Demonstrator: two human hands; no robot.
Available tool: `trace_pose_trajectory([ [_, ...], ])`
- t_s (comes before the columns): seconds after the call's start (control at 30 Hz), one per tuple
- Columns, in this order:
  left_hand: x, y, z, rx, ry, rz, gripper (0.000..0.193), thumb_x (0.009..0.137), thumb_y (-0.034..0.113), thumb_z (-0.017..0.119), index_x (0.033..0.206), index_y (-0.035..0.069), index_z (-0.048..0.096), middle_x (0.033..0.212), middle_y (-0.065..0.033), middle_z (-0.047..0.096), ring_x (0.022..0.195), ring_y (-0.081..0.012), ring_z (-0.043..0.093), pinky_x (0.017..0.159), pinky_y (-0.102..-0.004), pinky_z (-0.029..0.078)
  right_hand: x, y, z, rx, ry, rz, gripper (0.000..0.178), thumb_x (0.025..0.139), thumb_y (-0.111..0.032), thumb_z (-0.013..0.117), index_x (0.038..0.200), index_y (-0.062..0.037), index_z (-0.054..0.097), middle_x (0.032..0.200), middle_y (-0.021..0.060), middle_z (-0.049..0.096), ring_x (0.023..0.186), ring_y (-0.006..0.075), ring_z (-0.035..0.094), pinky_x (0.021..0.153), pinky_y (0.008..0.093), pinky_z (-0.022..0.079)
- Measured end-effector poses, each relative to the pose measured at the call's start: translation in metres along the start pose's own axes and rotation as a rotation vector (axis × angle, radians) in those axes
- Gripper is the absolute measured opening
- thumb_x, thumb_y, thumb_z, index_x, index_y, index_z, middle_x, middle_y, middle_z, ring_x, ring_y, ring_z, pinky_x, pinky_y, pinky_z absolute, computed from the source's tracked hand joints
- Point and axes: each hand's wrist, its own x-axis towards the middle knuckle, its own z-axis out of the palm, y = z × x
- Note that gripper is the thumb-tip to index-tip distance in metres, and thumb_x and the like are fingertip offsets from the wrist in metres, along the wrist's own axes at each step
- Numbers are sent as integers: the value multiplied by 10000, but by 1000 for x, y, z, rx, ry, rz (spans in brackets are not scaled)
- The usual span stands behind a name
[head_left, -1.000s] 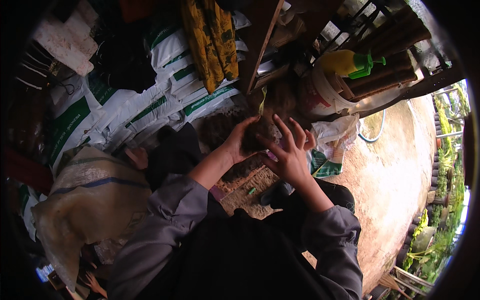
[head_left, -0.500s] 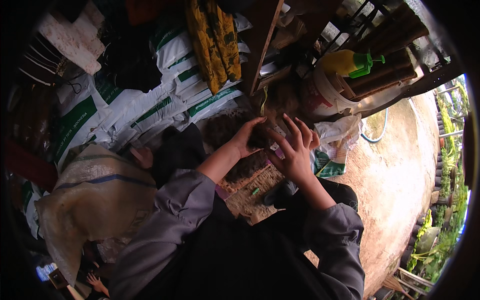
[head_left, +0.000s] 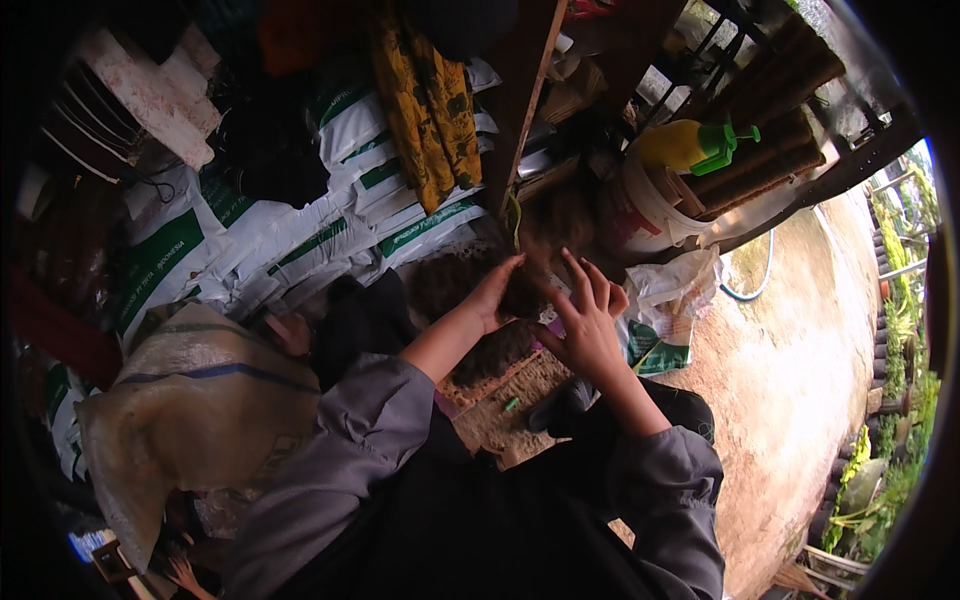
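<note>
We grip a dark soil clump (head_left: 524, 296) between our left hand (head_left: 492, 295) and right hand (head_left: 585, 322); white-and-green sacks (head_left: 300, 240) far left, pale concrete ground (head_left: 800, 380) right.

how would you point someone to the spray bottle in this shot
Start at the white bucket standing against the wooden shelf, up and to the right of the hands. The spray bottle lies at the bucket's top. It is the only yellow bottle there, with a green trigger head, among brown logs.
</note>
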Motion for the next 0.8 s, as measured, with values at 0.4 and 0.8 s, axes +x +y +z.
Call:
trace_pose_trajectory([
  [0.4, -13, 4, 14, 202, 113, 52, 490, 915, 468, 493, 1322, 198, 455, 1213, 4, 515, 974, -126, 555, 770, -331, 462, -10, -11, 1, -308, 3, -129, 605, 643, -234, 730, 1201, -421, 591, 1510, 61, 259, 1378, 307, 219, 1046, 515, 127],
  [0.8, 15, -17, 5, 242, 221, 154, 634, 887, 371, 596, 1334, 1, 340, 1247, -151, 516, 1148, -226, 533, 850, -370, 510, 0, 4, -23, -149, -147, -38, 485, 622, -295, 771, 1096, -292, 668, 1504, 59, 283, 1352, 326, 265, 1035, 528, 132],
])
